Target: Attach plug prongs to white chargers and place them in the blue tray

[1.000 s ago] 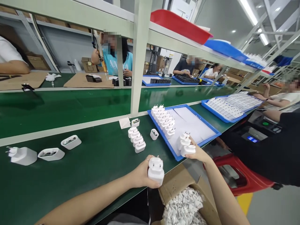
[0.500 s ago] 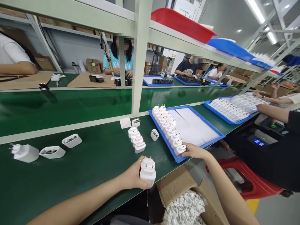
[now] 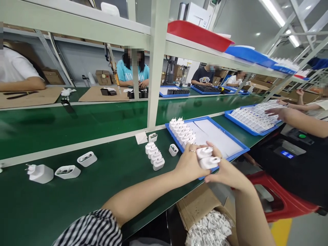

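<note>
Two white plug chargers are side by side between my hands, over the near end of a blue-rimmed tray. My left hand grips them from the left, and my right hand closes round them from the right with its thumb below. A row of white chargers, pins up, stands along the tray's left side, its near end hidden by my left hand. Left of the tray, several more chargers stand on the green bench, with an open white housing beside them.
On the bench lie two open housings and a charger on its side. A carton of bagged white parts sits below the bench edge. A shelf post rises behind. At right are a red stool and a co-worker's arm.
My left hand has moved right and up with the chargers from the bench edge to the tray. My right hand has left the row's near end and joined it.
</note>
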`<state>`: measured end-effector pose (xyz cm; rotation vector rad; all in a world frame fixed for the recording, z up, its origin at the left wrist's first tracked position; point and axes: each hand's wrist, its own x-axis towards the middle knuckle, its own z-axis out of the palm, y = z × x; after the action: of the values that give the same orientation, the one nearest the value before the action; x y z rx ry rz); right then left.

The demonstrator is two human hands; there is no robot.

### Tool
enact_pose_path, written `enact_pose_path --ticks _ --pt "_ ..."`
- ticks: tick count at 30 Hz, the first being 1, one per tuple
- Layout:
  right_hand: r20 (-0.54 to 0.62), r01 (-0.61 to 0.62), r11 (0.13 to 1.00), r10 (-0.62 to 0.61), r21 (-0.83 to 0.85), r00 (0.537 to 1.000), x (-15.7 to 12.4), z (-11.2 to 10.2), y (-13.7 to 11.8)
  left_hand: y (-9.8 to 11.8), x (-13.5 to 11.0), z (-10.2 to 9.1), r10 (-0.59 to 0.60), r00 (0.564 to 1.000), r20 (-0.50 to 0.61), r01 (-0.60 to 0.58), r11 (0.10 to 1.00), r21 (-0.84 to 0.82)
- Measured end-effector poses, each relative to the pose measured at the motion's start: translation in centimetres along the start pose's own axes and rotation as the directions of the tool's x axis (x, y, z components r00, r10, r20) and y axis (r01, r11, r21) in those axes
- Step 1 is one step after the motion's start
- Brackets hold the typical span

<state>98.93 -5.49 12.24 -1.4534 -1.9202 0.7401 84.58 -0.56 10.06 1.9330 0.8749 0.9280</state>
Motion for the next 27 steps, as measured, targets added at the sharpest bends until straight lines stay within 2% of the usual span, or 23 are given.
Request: enact_pose_path --ticks 2,4,6,8,10,11,12,13,14,15,16,18,20,23,25,26,27 --pt "-0.082 -0.03 0.997 0.036 0.067 0.996 0.8 -1.1 1.5 1.2 2.1 1.1 0.081 0.996 0.029 -0.082 0.995 0.051" --pt "-0.137 -0.067 0.985 0.09 0.161 0.986 1.7 -2.5 4.1 2.0 3.8 2.1 0.185 0.973 0.139 -0.205 0.968 0.142" --pt "-0.228 -0.11 0.974 0.155 0.198 0.961 2.5 -3.6 6.9 2.6 4.4 2.6 0.23 0.938 0.258 -0.304 0.906 0.295" --pt "-0.295 -0.161 0.971 0.207 0.174 0.933 3.4 -3.9 9.3 3.1 3.4 2.2 0.224 0.921 0.318 -0.356 0.817 0.454" --pt "-0.285 -0.226 0.967 0.252 0.119 0.925 4.5 -3.5 10.8 3.2 0.9 0.3 0.222 0.884 0.412 -0.426 0.747 0.511" --pt "-0.255 -0.254 0.963 0.27 0.092 0.929 5.1 -3.1 11.2 3.0 -0.6 -1.0 0.215 0.834 0.508 -0.479 0.739 0.474" --pt "-0.216 -0.274 0.959 0.283 0.069 0.935 5.8 -2.6 11.5 2.5 -2.2 -2.6 0.154 0.774 0.614 -0.489 0.762 0.425" --pt "-0.178 -0.289 0.956 0.292 0.044 0.94 6.4 -2.0 11.7 1.7 -3.6 -4.4 0.025 0.711 0.703 -0.44 0.795 0.417" --pt "-0.145 -0.298 0.954 0.297 0.02 0.944 7.0 -1.5 11.8 0.7 -4.8 -6.2 -0.15 0.654 0.741 -0.353 0.806 0.475" --pt "-0.12 -0.3 0.954 0.298 0.002 0.947 7.6 -1.0 11.9 -0.5 -5.7 -7.9 -0.321 0.643 0.696 -0.244 0.775 0.583" --pt "-0.102 -0.301 0.953 0.298 -0.013 0.949 8.1 -0.5 11.9 -2.0 -6.3 -9.4 -0.455 0.659 0.599 -0.118 0.724 0.68" --pt "-0.077 -0.31 0.95 0.306 -0.036 0.949 8.9 0.0 11.8 -5.1 -6.6 -11.4 -0.574 0.74 0.351 0.154 0.652 0.742" --pt "-0.065 -0.325 0.945 0.322 -0.044 0.945 9.1 -0.3 11.6 -8.1 -6.3 -12.1 -0.564 0.812 0.152 0.346 0.674 0.653" --pt "-0.103 -0.377 0.923 0.37 -0.07 0.923 8.4 -2.2 10.5 -11.2 -5.6 -10.9 -0.471 0.882 -0.002 0.424 0.792 0.439" --pt "-0.302 -0.374 0.927 0.35 -0.023 0.887 7.6 -2.9 8.9 -12.3 -5.3 -9.6 -0.425 0.904 -0.05 0.416 0.848 0.329" --pt "-0.45 -0.339 0.94 0.313 0.024 0.837 7.2 -2.6 7.9 -12.6 -5.1 -9.1 -0.416 0.907 -0.059 0.414 0.86 0.297" --pt "-0.616 -0.222 0.968 0.244 0.114 0.748 7.0 -1.7 6.8 -12.8 -5.0 -8.7 -0.414 0.908 -0.06 0.414 0.865 0.283"
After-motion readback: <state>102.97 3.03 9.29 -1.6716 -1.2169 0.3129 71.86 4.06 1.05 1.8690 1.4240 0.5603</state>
